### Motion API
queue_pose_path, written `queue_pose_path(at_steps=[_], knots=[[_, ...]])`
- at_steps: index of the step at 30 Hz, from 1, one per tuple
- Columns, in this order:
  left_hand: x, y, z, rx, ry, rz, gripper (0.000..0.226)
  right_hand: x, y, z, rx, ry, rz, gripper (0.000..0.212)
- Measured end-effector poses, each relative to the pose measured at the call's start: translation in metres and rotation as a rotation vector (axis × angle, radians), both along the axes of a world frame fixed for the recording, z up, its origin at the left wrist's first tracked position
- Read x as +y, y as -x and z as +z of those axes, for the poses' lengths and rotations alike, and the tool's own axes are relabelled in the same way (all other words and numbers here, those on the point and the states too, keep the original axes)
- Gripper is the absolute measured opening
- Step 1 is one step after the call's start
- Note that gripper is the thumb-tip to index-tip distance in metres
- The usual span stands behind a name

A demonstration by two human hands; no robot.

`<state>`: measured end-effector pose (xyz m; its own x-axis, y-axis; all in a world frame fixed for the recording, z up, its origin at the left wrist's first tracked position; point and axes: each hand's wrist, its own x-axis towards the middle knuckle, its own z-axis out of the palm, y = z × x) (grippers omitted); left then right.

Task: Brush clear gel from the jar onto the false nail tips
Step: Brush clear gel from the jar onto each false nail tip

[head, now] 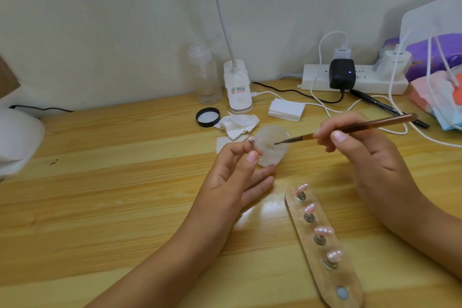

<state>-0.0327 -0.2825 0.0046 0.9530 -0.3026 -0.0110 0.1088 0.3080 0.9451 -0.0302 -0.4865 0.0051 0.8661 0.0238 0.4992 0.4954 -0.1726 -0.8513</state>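
Head view, read from my remote seat, nearest things first. Near right on the bench (pixel 100 195) lies a wooden holder strip (pixel 350 282), angled away from me. Four pink nail tips (pixel 323 230) perch on its metal studs, and the nearest seat (pixel 342 292) is bare. I judge the studs are there so the tips can be coated without anything touching their wet faces.

Further in, the left hand (pixel 232 182) pinches a loose nail tip (pixel 251 139) between thumb and curled forefinger. I take it to be the one from the bare seat, though it is too small for me to be sure. The other fingers stretch flat beside the foot of the jar (pixel 271 150), seemingly steadying it. Holding the tip right at the jar keeps the brush's trip short.

The right hand (pixel 362 157) grips the brush (pixel 362 126) like a pen, with the handle sloping up to the far right. The bristles (pixel 280 142) sit over the jar's open mouth, but I cannot tell whether they touch the gel. I judge this to be the loading step.

Just beyond the jar a black lid (pixel 207 117) lies upturned beside crumpled wipes (pixel 237 124), probably kept in reach for cleaning the bristles. Farther off stand a stack of white pads (pixel 286 109), a lamp base (pixel 237 87) and a clear bottle (pixel 205 75). A power strip (pixel 350 80) runs along the wall.
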Motion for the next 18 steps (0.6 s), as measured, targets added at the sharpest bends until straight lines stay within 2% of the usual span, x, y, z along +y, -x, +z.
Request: queue_pose_path(at_steps=[9,12,18], knots=[[0.0006,-0.001,0.0008,0.064,0.03,0.027,0.01,-0.0024,0.0009,0.0063,-0.096,-0.008,-0.012,0.017],[0.0009,-0.0015,0.0004,0.079,0.035,0.038,0.012,-0.0034,0.0008,0.0057,-0.077,-0.023,-0.022,0.024],[0.0005,-0.0023,0.0,0.082,0.034,0.048,0.011,-0.0063,-0.0018,0.0016,-0.052,-0.096,-0.041,0.018]])
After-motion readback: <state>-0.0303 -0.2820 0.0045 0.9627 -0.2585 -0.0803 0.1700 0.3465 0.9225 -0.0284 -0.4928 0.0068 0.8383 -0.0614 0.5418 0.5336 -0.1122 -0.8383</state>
